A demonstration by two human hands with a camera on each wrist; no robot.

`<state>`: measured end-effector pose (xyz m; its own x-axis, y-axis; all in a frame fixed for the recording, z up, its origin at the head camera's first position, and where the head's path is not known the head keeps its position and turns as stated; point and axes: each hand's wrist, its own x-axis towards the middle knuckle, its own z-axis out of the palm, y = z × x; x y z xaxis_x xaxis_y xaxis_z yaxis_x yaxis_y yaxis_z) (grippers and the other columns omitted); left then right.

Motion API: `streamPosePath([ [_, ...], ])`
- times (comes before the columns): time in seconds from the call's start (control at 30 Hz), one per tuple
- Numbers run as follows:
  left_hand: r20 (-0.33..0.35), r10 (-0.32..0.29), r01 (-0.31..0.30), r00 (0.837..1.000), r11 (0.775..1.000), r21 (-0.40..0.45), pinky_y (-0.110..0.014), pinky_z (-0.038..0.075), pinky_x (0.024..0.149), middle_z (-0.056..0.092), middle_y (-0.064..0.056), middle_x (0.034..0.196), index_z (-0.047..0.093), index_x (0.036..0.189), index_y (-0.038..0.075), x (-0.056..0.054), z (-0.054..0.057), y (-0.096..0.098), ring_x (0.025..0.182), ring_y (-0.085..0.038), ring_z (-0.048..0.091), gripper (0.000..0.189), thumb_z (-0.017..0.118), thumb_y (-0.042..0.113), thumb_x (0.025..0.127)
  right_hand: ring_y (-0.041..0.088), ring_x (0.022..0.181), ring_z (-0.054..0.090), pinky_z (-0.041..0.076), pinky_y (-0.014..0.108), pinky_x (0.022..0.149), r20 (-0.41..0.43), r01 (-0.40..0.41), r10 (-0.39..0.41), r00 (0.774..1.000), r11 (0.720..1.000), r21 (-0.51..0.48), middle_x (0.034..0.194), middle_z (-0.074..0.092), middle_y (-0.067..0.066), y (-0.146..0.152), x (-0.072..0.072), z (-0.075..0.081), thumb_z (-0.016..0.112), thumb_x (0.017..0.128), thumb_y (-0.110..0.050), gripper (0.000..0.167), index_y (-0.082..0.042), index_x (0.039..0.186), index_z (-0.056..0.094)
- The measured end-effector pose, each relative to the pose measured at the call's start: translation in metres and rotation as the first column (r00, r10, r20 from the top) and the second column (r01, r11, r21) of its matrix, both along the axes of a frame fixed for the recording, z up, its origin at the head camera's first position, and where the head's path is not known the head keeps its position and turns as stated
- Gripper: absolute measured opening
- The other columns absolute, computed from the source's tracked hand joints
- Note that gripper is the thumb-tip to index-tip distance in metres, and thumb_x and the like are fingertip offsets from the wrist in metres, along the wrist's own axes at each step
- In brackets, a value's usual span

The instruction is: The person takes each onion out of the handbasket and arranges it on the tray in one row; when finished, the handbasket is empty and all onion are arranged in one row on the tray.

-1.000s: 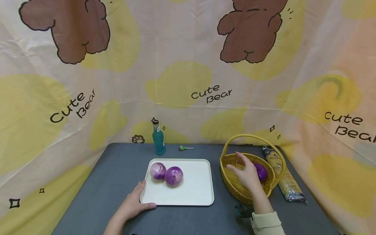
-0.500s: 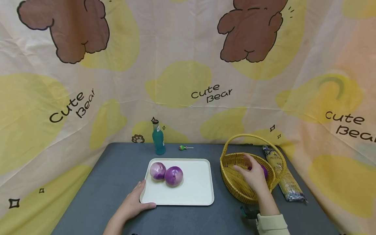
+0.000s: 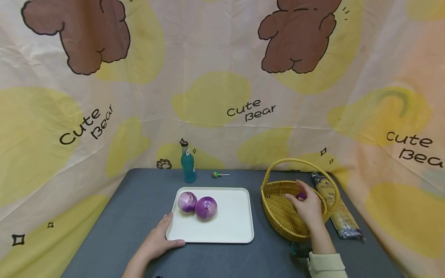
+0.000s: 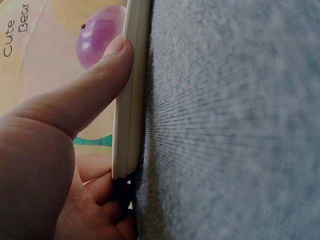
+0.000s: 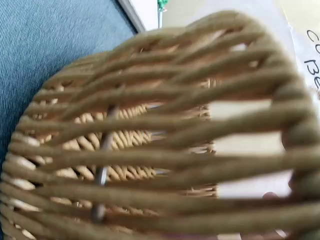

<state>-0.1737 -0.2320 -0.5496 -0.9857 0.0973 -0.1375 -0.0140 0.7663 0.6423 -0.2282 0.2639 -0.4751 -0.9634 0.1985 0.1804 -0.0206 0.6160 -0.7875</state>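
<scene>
My left hand point(image 3: 157, 238) holds the near left corner of a white tray point(image 3: 229, 220), thumb along the front edge and fingers by the left side. In the left wrist view the thumb point(image 4: 102, 75) lies against the tray rim point(image 4: 131, 100). Two round purple onions point(image 3: 206, 209) sit together on the tray's left half. Over the right side of a yellow wicker basket point(image 3: 278, 216), my right hand point(image 3: 310, 206) spreads its thumb and fingers above another purple onion point(image 3: 301, 196). Most of that onion is hidden under the hand. The basket's weave point(image 5: 150, 120) fills the right wrist view.
A teal bottle point(image 3: 188, 166) stands at the back of the grey table point(image 3: 215, 262), with a lollipop point(image 3: 219, 175) lying to its right. Right of the basket lies a long clear packet point(image 3: 344, 218). The basket's handle point(image 3: 295, 159) arches upright near the right arm.
My right hand has moved right inside the basket, over the onion, which is now mostly covered. The left hand, the tray and the two onions on it have stayed in place.
</scene>
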Motion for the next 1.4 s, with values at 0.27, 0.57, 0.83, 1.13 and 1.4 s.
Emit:
streamPosePath([
  [0.27,0.013,0.007,-0.007,1.000,1.000,0.000,-0.067,0.024,0.117,0.025,-0.028,0.163,0.022,0.159,-0.002,0.001,-0.001,-0.001,0.152,-0.047,0.019,0.125,0.085,0.060,0.070,0.045,0.132,0.048,0.045,0.059,0.102,-0.028,0.027,-0.028,0.999,1.000,-0.014,0.150,0.046,0.025,0.004,-0.001,0.001,0.075,0.093,-0.025,0.069,-0.009,0.152,0.044],
  [0.57,0.014,0.007,-0.007,1.000,1.000,-0.004,-0.068,0.025,0.115,0.025,-0.027,0.163,0.022,0.159,-0.002,0.002,0.000,-0.001,0.152,-0.047,0.020,0.125,0.085,0.060,0.070,0.053,0.135,0.039,0.044,0.066,0.100,0.072,0.055,-0.063,0.995,0.992,0.116,0.152,0.037,0.033,0.008,-0.004,-0.006,0.076,0.090,-0.016,0.074,-0.004,0.153,0.040],
  [0.83,0.019,0.004,-0.004,1.000,1.000,-0.001,-0.067,0.024,0.116,0.025,-0.026,0.163,0.022,0.159,-0.001,0.001,-0.001,-0.001,0.152,-0.046,0.019,0.125,0.085,0.060,0.071,0.060,0.138,0.026,0.038,0.073,0.101,0.173,0.048,-0.077,0.982,0.985,0.165,0.155,0.027,0.037,0.015,-0.009,-0.013,0.075,0.088,-0.014,0.077,-0.001,0.153,0.037],
  [1.13,0.033,0.014,-0.014,0.999,1.000,-0.005,-0.068,0.024,0.116,0.026,-0.025,0.163,0.022,0.160,0.001,-0.002,-0.001,0.000,0.152,-0.046,0.020,0.124,0.084,0.061,0.070,0.062,0.130,0.032,0.038,0.073,0.100,0.255,0.014,-0.069,0.965,0.978,0.210,0.149,0.029,0.040,0.017,-0.010,-0.017,0.074,0.087,-0.006,0.078,0.003,0.153,0.034],
  [1.4,0.025,0.002,-0.001,1.000,1.000,-0.004,-0.069,0.024,0.115,0.026,-0.026,0.163,0.023,0.159,-0.001,-0.002,0.001,0.000,0.152,-0.047,0.020,0.124,0.085,0.060,0.071,0.064,0.130,0.030,0.036,0.075,0.100,0.276,0.013,-0.076,0.958,0.975,0.223,0.147,0.028,0.042,0.016,-0.010,-0.020,0.074,0.087,-0.007,0.082,0.002,0.155,0.030],
])
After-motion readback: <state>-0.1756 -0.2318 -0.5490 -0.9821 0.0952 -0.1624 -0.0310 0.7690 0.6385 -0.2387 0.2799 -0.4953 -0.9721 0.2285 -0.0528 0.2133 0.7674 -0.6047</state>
